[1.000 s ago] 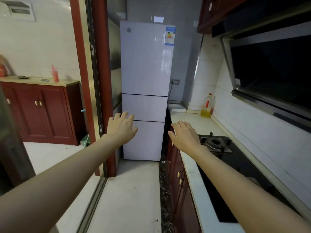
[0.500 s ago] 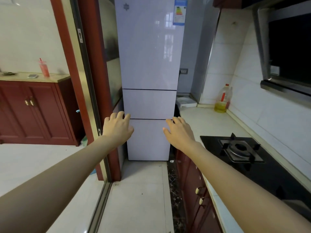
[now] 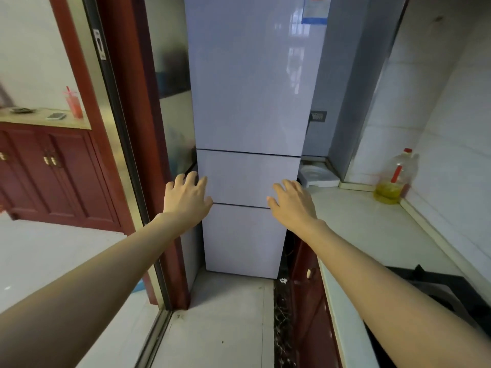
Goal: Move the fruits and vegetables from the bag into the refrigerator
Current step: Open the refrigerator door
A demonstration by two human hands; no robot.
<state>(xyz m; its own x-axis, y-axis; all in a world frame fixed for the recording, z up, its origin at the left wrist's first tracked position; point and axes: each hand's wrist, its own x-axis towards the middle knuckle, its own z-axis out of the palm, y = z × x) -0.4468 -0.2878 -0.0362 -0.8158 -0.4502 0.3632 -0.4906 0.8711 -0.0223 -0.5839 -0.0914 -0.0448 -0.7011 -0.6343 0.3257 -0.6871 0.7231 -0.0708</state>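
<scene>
Both hands reach out empty, fingers loosely spread: the left hand [image 3: 186, 201] over the left edge of the fridge [image 3: 249, 102], the right hand [image 3: 292, 204] near its right edge, with the closed middle door between them. Whether either touches the door is hard to say. The bag and produce are out of view. This looks like the opening step; next, fingers must hook a door edge and pull. An oil bottle [image 3: 393, 179] stands on the counter [image 3: 372, 221] beyond the right hand.
</scene>
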